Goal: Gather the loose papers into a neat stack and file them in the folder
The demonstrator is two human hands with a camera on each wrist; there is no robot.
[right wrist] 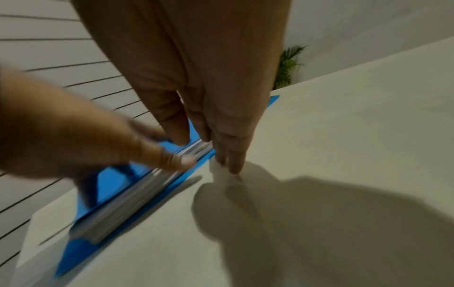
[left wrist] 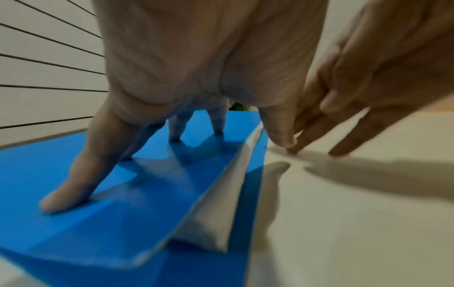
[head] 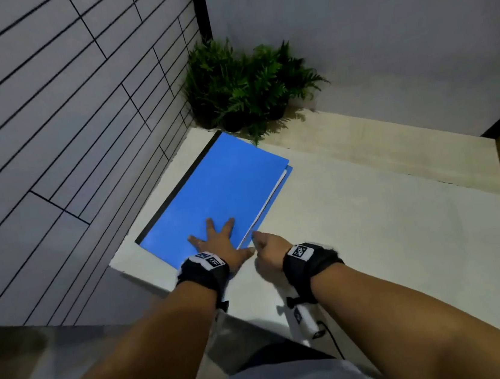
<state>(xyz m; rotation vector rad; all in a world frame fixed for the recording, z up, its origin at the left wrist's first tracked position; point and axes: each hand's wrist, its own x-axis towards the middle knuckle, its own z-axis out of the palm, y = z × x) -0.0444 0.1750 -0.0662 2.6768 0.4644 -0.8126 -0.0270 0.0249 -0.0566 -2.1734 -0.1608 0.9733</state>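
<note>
A blue folder (head: 220, 193) lies closed on the white table (head: 372, 221), its black spine toward the tiled wall. The white papers (head: 270, 199) sit inside; their edges show along the folder's right side (left wrist: 221, 203) (right wrist: 137, 196). My left hand (head: 217, 240) lies flat with spread fingers on the folder's front cover near its close end, pressing it down (left wrist: 73, 184). My right hand (head: 269, 245) is just right of the folder's near right corner, fingers straight and together, tips touching the table by the paper edge (right wrist: 230, 163). It holds nothing.
Small green potted plants (head: 249, 88) stand in the back corner just beyond the folder. A tiled wall (head: 45, 120) runs along the table's left side. The table's near edge is close under my wrists. Bare white tabletop stretches to the right.
</note>
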